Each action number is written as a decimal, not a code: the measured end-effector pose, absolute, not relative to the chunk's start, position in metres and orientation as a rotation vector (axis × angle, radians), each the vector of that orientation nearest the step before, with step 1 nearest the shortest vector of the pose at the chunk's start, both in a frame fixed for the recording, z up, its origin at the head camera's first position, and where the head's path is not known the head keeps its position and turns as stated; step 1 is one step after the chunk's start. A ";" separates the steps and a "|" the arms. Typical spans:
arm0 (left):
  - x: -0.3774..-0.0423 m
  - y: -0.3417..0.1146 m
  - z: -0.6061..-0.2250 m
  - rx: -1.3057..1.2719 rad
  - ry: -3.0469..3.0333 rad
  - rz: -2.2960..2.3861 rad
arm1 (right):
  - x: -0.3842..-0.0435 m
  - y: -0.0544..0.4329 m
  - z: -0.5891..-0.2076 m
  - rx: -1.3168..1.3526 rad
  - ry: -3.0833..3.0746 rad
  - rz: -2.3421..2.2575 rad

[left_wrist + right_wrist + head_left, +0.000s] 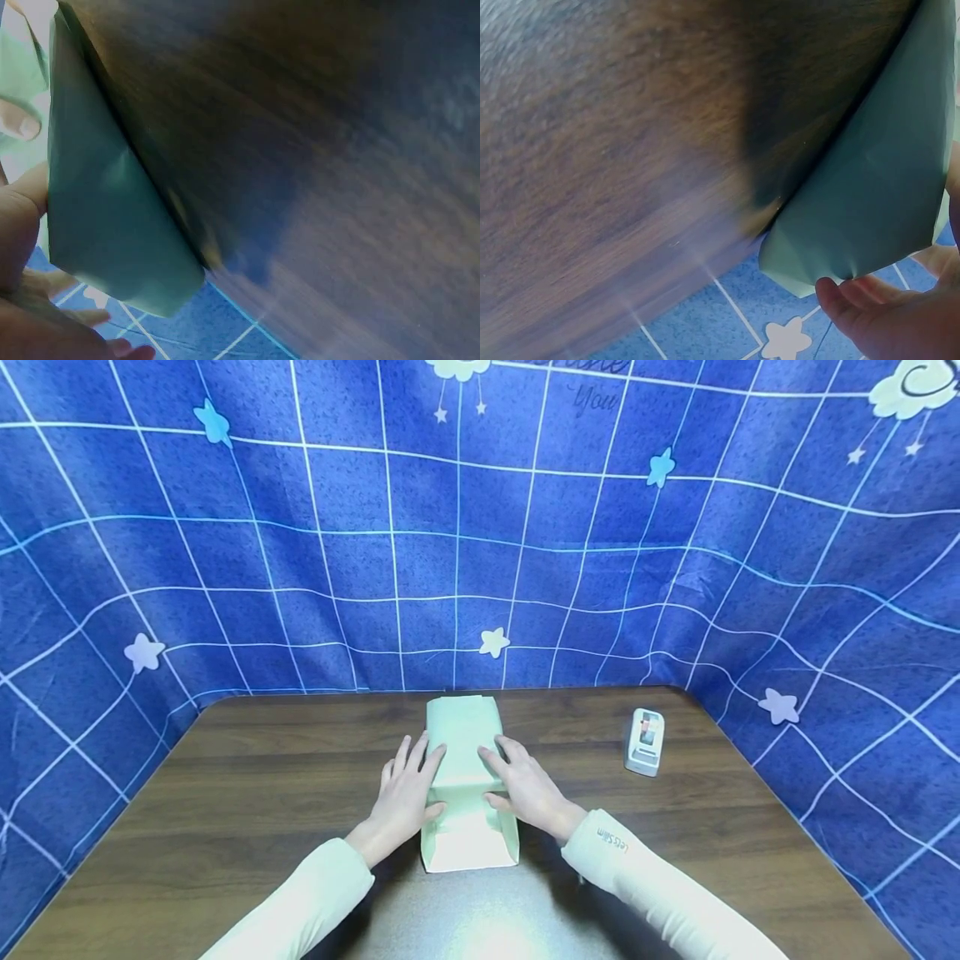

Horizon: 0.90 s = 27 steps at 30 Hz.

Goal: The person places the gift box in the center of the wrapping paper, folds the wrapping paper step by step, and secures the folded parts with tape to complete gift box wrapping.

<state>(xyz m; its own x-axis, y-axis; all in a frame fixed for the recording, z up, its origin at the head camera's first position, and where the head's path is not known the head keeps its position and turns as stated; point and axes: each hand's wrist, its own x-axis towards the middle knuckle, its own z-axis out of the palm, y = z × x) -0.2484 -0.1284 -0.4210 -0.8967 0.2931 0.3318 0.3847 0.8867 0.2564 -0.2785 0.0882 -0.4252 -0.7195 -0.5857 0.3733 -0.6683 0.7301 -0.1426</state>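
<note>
A pale green folded paper piece (461, 739), like a bag or box, lies lengthwise on the table, its near end open with side walls standing up. My left hand (401, 793) rests along its left edge, fingers spread and fairly straight, thumb near the open part. On the opposite edge lies my right hand (528, 785), fingers extended over the top and thumb pointing inward. From the left wrist, the paper's side wall (112, 180) slopes down to the table. The right wrist view shows the other side wall (870, 172), with fingertips (832, 292) at its far edge.
A small white and grey-blue object (645, 742) with a printed label sits at the right on the brown wooden table (285, 768). Blue curtain cloth (337, 560) with white grid lines and stars hangs behind the table and along both sides.
</note>
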 end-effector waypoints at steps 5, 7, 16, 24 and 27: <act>-0.253 -0.132 -0.419 -0.633 -2.791 -0.415 | -0.280 0.089 -0.425 0.993 -2.649 0.401; -0.254 -0.133 -0.419 -0.672 -2.800 -0.393 | -0.281 0.091 -0.424 1.008 -2.659 0.419; -0.258 -0.135 -0.421 -0.743 -2.775 -0.332 | -0.288 0.102 -0.415 1.151 -2.669 0.621; -0.259 -0.134 -0.422 -0.744 -2.771 -0.331 | -0.294 0.117 -0.409 1.347 -2.596 0.559; -0.259 -0.135 -0.422 -0.743 -2.774 -0.314 | -0.295 0.119 -0.411 1.430 -2.525 0.486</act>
<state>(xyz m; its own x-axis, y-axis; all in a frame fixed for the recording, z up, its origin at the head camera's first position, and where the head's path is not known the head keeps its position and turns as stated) -0.2593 -0.1346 -0.4224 -0.8380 0.4592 0.2948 0.5135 0.8465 0.1409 -0.2948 0.1189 -0.4111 -0.5124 -0.7932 0.3291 -0.8587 0.4783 -0.1842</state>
